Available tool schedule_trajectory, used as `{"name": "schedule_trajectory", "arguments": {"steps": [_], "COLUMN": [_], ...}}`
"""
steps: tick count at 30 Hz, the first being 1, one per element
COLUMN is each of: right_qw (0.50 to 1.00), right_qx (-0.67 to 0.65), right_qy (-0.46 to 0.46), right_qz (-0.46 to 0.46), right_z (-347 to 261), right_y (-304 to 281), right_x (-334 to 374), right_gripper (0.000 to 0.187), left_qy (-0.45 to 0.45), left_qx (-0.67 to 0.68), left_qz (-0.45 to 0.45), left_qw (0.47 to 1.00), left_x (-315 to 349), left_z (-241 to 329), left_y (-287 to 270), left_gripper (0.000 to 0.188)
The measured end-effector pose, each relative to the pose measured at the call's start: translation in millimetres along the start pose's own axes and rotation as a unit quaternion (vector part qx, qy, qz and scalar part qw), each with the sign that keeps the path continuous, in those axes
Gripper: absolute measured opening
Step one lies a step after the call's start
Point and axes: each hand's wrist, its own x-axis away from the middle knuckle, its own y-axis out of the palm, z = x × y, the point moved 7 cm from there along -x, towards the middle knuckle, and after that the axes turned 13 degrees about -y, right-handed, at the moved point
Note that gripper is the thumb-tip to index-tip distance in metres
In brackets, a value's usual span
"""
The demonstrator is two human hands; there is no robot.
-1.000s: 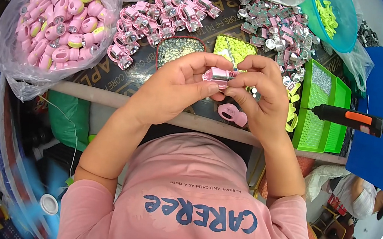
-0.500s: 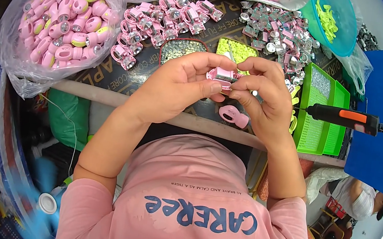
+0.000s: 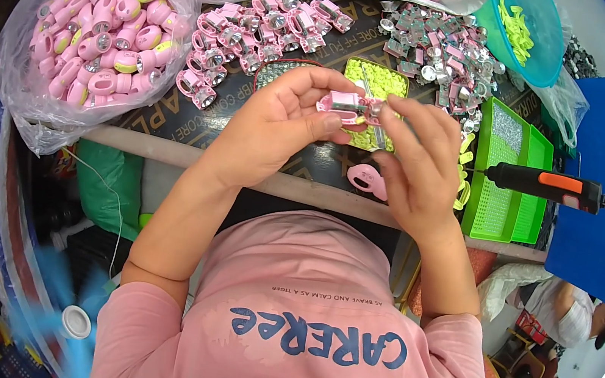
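My left hand pinches a half-built pink toy flashlight between thumb and fingers, its inner parts facing up. At the flashlight's right end, my right hand has its thumb and fingers apart, with a fingertip touching or very near the silvery lamp end. Just below, a loose pink shell piece lies at the table edge. Behind the hands stands a small box of yellow-green parts with a thin metal tool across it. Beside it, a tin of small metallic parts is partly hidden by my left hand.
A clear bag of finished pink flashlights sits at the left. Open pink assemblies and silvery lamp units are heaped behind. At the right are a green tray, an electric screwdriver and a teal bowl.
The half-built flashlight has shifted slightly left and now shows its inner parts. My right hand's fingers have loosened from its right end and spread.
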Motion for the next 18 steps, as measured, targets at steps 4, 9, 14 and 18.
{"name": "schedule_trajectory", "arguments": {"steps": [4,9,14,18], "right_qw": [0.983,0.956,0.976,0.974], "right_qx": [-0.087,-0.115,-0.051,-0.061], "right_qy": [0.159,0.212,0.167,0.166], "right_qz": [-0.039,-0.165,-0.131,-0.143], "right_z": [20.0,11.9,5.5,7.7], "right_y": [-13.4,2.8,1.7,5.2], "right_x": [37.4,67.7,70.0,76.9], "right_gripper": [0.030,0.020,0.026,0.031], "left_qy": [0.030,0.042,0.048,0.057], "left_qx": [-0.006,-0.001,-0.016,-0.040], "left_qz": [0.024,0.034,0.031,0.032], "left_qw": [0.999,0.999,0.998,0.997], "left_x": [6.3,8.0,5.4,5.8], "left_z": [2.5,-1.9,-7.5,-7.4], "left_y": [-10.6,-19.2,-12.0,-11.8], "left_gripper": [0.041,0.047,0.045,0.048]}}
